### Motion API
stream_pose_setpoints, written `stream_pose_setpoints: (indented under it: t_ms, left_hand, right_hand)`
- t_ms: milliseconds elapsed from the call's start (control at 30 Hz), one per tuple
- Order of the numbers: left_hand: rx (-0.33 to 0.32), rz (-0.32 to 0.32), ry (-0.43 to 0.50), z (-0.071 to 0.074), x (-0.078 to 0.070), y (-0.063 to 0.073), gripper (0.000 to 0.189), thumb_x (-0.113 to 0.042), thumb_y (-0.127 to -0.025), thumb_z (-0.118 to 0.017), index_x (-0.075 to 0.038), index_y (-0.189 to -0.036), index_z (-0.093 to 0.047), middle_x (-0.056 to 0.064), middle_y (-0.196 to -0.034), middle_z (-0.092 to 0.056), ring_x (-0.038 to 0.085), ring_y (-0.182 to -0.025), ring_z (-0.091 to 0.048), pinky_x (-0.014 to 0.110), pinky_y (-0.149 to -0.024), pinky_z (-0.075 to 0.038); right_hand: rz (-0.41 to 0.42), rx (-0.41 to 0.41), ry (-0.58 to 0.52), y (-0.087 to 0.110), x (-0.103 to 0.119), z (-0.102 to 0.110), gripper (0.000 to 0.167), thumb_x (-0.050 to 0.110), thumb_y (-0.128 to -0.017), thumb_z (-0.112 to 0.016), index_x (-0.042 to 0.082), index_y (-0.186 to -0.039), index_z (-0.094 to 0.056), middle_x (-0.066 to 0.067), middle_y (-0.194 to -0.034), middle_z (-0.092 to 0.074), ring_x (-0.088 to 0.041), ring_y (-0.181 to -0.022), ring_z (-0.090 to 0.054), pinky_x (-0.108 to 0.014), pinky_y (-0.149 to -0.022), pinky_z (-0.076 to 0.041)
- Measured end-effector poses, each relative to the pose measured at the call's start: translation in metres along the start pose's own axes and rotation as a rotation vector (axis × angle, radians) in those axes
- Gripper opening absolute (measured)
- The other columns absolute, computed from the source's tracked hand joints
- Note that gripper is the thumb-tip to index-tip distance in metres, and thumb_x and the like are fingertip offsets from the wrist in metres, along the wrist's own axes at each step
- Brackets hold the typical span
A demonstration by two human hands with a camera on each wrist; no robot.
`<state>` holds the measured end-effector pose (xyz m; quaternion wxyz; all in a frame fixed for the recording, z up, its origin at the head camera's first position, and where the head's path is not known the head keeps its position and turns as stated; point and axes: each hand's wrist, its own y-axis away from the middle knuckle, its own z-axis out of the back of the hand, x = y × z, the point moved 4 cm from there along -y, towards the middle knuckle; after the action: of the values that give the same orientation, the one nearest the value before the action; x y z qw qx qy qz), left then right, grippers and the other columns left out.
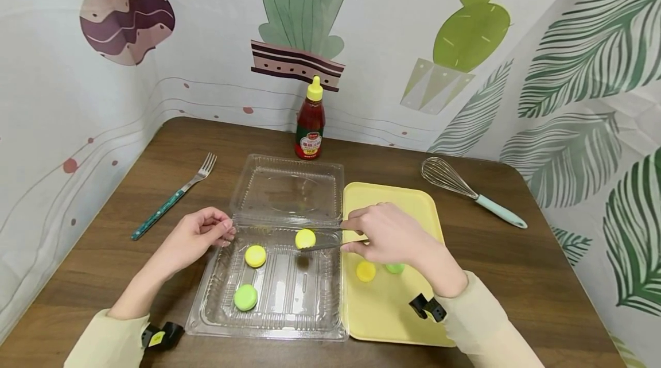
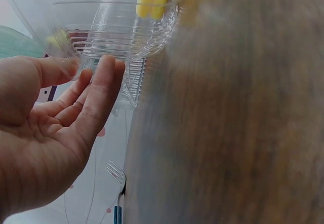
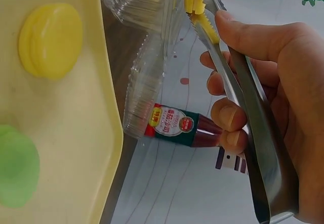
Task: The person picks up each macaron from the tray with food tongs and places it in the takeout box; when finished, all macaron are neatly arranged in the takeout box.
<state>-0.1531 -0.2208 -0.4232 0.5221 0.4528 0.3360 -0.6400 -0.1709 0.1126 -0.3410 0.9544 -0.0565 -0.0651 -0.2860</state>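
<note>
My right hand (image 1: 387, 233) grips metal tongs (image 3: 248, 117), whose tips hold a yellow macaron (image 1: 305, 239) above the back right of the clear plastic container (image 1: 279, 330). The container's lid (image 1: 291, 184) is folded back. Inside the base lie another yellow macaron (image 1: 255, 256) and a green macaron (image 1: 246, 297). At the container's back left corner, my left hand (image 1: 198, 237) pinches the plastic edge between thumb and fingers, as the left wrist view shows. A yellow macaron (image 3: 50, 40) and a green macaron (image 3: 17, 165) rest on the yellow tray (image 1: 392, 316) under my right arm.
A fork (image 1: 175, 198) with a teal handle lies left of the container. Behind the lid stands a ketchup bottle (image 1: 310, 121) with a yellow cap. A whisk (image 1: 472, 193) lies right of the tray. A patterned cloth (image 1: 206, 23) hangs behind the wooden table (image 1: 516, 276).
</note>
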Motion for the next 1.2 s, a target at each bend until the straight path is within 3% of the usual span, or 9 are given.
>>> stream_pose_setpoints:
  t_ms: [267,433,667,967,1200]
  left_hand:
    - [-0.001,0.000,-0.005,0.000,0.000,0.000,0.016,-0.006,-0.102,-0.057,0.009,-0.105,-0.059,0.018,-0.094,-0.071,0.023,-0.082,-0.072,0.027,-0.070,-0.061]
    - [0.002,-0.002,0.009,0.000,0.000,0.000,0.017,-0.007,-0.102,-0.057,0.010,-0.105,-0.059,0.019,-0.094,-0.070,0.022,-0.082,-0.072,0.027,-0.071,-0.061]
    - [-0.001,0.000,0.005,0.000,0.000,0.000,0.017,-0.007,-0.102,-0.057,0.010,-0.105,-0.059,0.019,-0.094,-0.070,0.023,-0.082,-0.072,0.027,-0.070,-0.061]
    - [-0.003,0.000,0.001,0.000,-0.001,0.000,0.017,-0.007,-0.102,-0.057,0.009,-0.104,-0.060,0.018,-0.094,-0.071,0.024,-0.082,-0.072,0.027,-0.070,-0.061]
    - [-0.001,-0.003,0.005,0.000,0.000,0.000,0.017,-0.007,-0.102,-0.057,0.010,-0.104,-0.059,0.020,-0.095,-0.070,0.024,-0.082,-0.072,0.027,-0.070,-0.061]
  right_hand:
    - [-0.004,0.056,-0.013,-0.004,0.002,-0.007,0.032,0.035,-0.090,-0.074,0.009,-0.109,-0.077,0.002,-0.098,-0.074,-0.007,-0.072,-0.065,-0.032,-0.065,-0.056]
    - [-0.008,0.083,-0.010,-0.006,0.004,-0.011,0.034,0.035,-0.090,-0.074,0.009,-0.110,-0.076,0.001,-0.096,-0.073,-0.006,-0.070,-0.065,-0.031,-0.063,-0.055]
    - [0.014,0.097,-0.007,-0.011,0.007,-0.019,0.025,0.036,-0.089,-0.075,0.012,-0.097,-0.075,0.006,-0.078,-0.064,-0.003,-0.059,-0.047,-0.027,-0.054,-0.045]
    - [0.022,0.091,0.003,-0.016,0.011,-0.025,0.022,0.036,-0.088,-0.075,0.017,-0.082,-0.069,0.007,-0.078,-0.066,-0.004,-0.057,-0.048,-0.031,-0.056,-0.049]
    - [0.023,0.112,0.033,-0.020,0.014,-0.028,0.027,0.038,-0.089,-0.074,0.013,-0.099,-0.076,0.003,-0.097,-0.074,-0.011,-0.074,-0.067,-0.038,-0.069,-0.057]
